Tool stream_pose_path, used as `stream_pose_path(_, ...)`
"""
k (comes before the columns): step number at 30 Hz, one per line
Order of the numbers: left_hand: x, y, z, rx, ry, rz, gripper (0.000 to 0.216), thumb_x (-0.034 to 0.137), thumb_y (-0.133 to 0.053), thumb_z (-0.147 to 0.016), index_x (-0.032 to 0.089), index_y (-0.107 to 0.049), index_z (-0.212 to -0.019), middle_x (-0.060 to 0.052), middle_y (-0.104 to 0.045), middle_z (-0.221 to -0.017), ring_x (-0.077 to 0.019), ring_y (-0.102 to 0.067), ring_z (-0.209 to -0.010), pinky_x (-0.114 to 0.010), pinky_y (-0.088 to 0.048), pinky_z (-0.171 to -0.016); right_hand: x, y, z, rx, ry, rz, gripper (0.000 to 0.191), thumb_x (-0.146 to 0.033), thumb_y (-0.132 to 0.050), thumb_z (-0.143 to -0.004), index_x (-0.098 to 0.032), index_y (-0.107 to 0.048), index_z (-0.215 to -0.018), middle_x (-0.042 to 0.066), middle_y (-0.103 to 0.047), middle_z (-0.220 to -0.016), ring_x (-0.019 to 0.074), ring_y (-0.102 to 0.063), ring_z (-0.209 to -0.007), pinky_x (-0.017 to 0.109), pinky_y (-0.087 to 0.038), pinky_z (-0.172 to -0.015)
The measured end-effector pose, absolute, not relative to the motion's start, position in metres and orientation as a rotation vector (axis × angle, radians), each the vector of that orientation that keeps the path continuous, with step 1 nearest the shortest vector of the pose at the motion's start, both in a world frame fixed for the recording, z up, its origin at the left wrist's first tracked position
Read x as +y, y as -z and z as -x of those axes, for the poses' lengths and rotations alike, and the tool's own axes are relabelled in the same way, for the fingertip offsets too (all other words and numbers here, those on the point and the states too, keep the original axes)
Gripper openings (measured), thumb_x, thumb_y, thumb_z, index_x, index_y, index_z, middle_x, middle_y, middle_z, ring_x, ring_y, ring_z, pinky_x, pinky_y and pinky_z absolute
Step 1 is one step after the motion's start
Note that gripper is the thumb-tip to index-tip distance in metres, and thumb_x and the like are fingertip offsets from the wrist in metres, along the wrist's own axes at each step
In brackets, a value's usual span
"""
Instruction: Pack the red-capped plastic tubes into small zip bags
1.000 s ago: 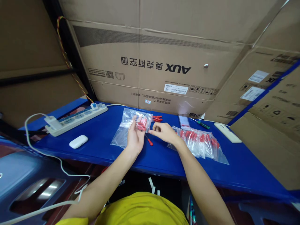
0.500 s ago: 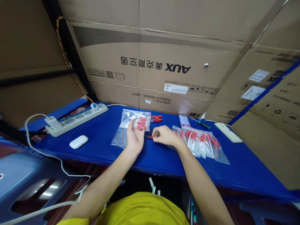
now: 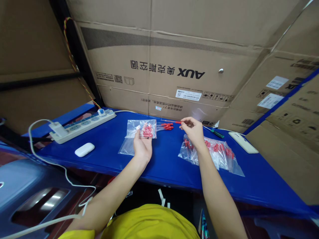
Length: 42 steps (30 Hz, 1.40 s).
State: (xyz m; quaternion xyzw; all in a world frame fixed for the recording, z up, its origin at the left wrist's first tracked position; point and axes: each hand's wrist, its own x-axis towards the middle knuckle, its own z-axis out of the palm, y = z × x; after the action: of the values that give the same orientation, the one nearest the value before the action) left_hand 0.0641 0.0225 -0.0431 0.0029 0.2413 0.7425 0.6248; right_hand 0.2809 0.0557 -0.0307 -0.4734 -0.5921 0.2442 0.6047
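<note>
My left hand is closed on a clear plastic bag that has several slim red-handled sticks in it. Between the fingertips of my right hand is one red-handled stick, its thin shaft pointing left; its exact kind I cannot make out. Just right of the bag lie several loose red-handled sticks on the table. Under my right forearm spreads a row of filled clear bags with red handles inside, partly hidden by the arm.
A blue table carries a white power strip, a white earbud case, a green-handled screwdriver and a pale phone-like slab. Cardboard walls the back. A white cable hangs at the left.
My right hand has moved up and to the right with the red-handled stick, away from my left hand. The bag in my left hand has shifted slightly left.
</note>
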Motion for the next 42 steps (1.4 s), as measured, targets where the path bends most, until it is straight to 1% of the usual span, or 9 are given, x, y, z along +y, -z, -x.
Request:
stream_pose_path(3, 0.022, 0.042, -0.064, 0.544, -1.714, 0.000, 0.038, 0.023, -0.040, -0.115, 0.015, -0.063, -0.145, -0.015, -0.078, -0.136, -0.0197, -0.075, -0.125, -0.031, -0.061, -0.107, 0.054, 0.030, -0.278, -1.395, -0.602, 1.071, 0.021, -0.038, -0.077, -0.077, -0.021, -0.074, -0.088, 0.004, -0.077, -0.079, 0.0203, -0.074, -0.071, 0.033, -0.058, -0.070)
stream_pose_path(8, 0.020, 0.040, -0.066, 0.530, -1.694, -0.039, 0.038, 0.023, -0.043, -0.114, 0.020, -0.063, -0.146, -0.013, -0.077, -0.138, -0.0204, -0.076, -0.124, -0.032, -0.062, -0.106, 0.052, 0.032, -0.269, -1.433, -0.641, 1.063, 0.021, -0.040, -0.078, -0.078, -0.022, -0.074, -0.088, 0.004, -0.078, -0.079, 0.0209, -0.074, -0.072, 0.034, -0.060, -0.071)
stream_pose_path(13, 0.018, 0.039, -0.069, 0.492, -1.675, -0.065, 0.035, 0.021, -0.046, -0.114, 0.021, -0.063, -0.145, -0.012, -0.077, -0.138, -0.0207, -0.078, -0.120, -0.033, -0.064, -0.102, 0.051, 0.038, -0.258, -1.460, -0.653, 1.049, 0.020, -0.040, -0.078, -0.080, -0.022, -0.074, -0.089, 0.004, -0.079, -0.079, 0.0218, -0.075, -0.072, 0.035, -0.061, -0.072)
stream_pose_path(17, 0.015, 0.039, -0.072, 0.490, -1.626, -0.125, 0.037, 0.020, -0.049, -0.112, 0.022, -0.064, -0.146, -0.011, -0.079, -0.135, -0.0216, -0.078, -0.119, -0.035, -0.063, -0.104, 0.047, 0.040, -0.247, -1.436, -0.605, 1.017, 0.020, -0.042, -0.077, -0.084, -0.023, -0.074, -0.092, 0.005, -0.081, -0.086, 0.0227, -0.077, -0.077, 0.037, -0.062, -0.076)
stream_pose_path(21, 0.012, 0.041, -0.075, 0.463, -1.515, -0.205, 0.037, 0.018, -0.053, -0.110, 0.019, -0.065, -0.145, -0.014, -0.079, -0.133, -0.0242, -0.078, -0.121, -0.039, -0.063, -0.108, 0.042, 0.040, -0.236, -1.441, -0.535, 0.993, 0.022, -0.044, -0.079, -0.087, -0.023, -0.075, -0.094, 0.005, -0.082, -0.089, 0.0227, -0.077, -0.081, 0.037, -0.063, -0.079)
stream_pose_path(26, 0.009, 0.040, -0.076, 0.444, -1.471, -0.257, 0.034, 0.017, -0.053, -0.110, 0.019, -0.065, -0.142, -0.014, -0.078, -0.136, -0.0253, -0.078, -0.123, -0.041, -0.062, -0.108, 0.038, 0.041, -0.230, -1.470, -0.433, 1.024, 0.021, -0.045, -0.081, -0.089, -0.024, -0.079, -0.089, 0.005, -0.083, -0.090, 0.0225, -0.074, -0.080, 0.036, -0.060, -0.076)
stream_pose_path(34, 0.010, 0.039, -0.075, 0.425, -1.465, -0.269, 0.023, 0.019, -0.050, -0.112, 0.017, -0.068, -0.126, -0.014, -0.073, -0.146, -0.0227, -0.078, -0.120, -0.035, -0.063, -0.103, 0.034, 0.040, -0.230, -1.523, -0.362, 0.924, 0.012, -0.037, -0.082, -0.091, -0.026, -0.082, -0.089, 0.006, -0.082, -0.103, 0.0215, -0.073, -0.085, 0.034, -0.056, -0.070)
stream_pose_path(39, 0.010, 0.042, -0.076, 0.390, -1.440, -0.271, 0.028, 0.017, -0.054, -0.109, 0.018, -0.069, -0.132, -0.014, -0.077, -0.136, -0.0222, -0.078, -0.117, -0.037, -0.061, -0.106, 0.033, 0.041, -0.227, -1.559, -0.399, 0.946, 0.012, -0.035, -0.076, -0.092, -0.025, -0.082, -0.090, 0.007, -0.080, -0.112, 0.0204, -0.074, -0.088, 0.031, -0.055, -0.066)
stream_pose_path(42, 0.010, 0.042, -0.076, 0.410, -1.433, -0.278, 0.033, 0.016, -0.054, -0.109, 0.019, -0.067, -0.138, -0.013, -0.079, -0.131, -0.0219, -0.079, -0.113, -0.037, -0.062, -0.104, 0.034, 0.044, -0.224, -1.509, -0.416, 1.005, 0.014, -0.036, -0.072, -0.094, -0.024, -0.079, -0.092, 0.006, -0.081, -0.101, 0.0216, -0.075, -0.086, 0.032, -0.057, -0.071)
